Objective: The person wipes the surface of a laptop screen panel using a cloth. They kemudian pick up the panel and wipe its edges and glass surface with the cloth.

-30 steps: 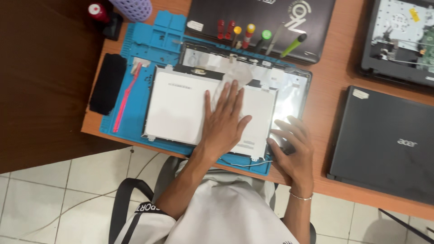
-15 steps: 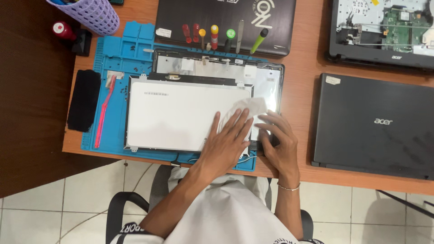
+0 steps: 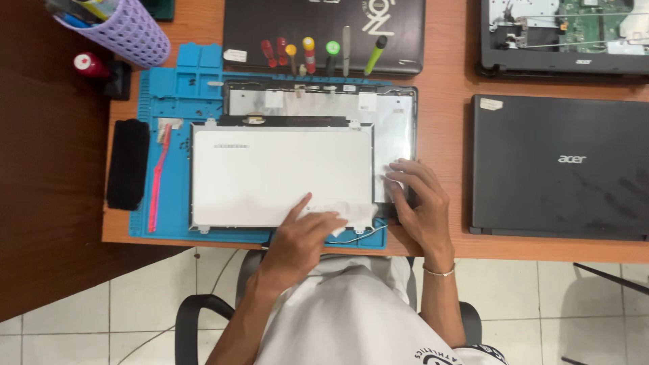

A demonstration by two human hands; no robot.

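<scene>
A white screen panel lies face down on a blue work mat, its long axis running left to right across the orange surface, and it sits on top of an open laptop lid shell whose silvery inside shows above and to the right of it. The left hand rests at the panel's near edge toward its right corner, fingers bunched on a small white cloth, with the forefinger stretched out flat on the panel; so the panel spreads away and to the left of this hand. The right hand lies just beside the panel's right end, fingers spread and pressed flat on the lid shell's lower right part, holding nothing. Both hands are at the right end of the panel, the left one on it, the right one touching only the shell beside it. A pink tool and a black pad lie at the mat's left side, well apart from either hand. A row of screwdrivers rests on a dark closed laptop at the far side, another closed black laptop lies to the right, and a lilac mesh cup stands at the far left.
</scene>
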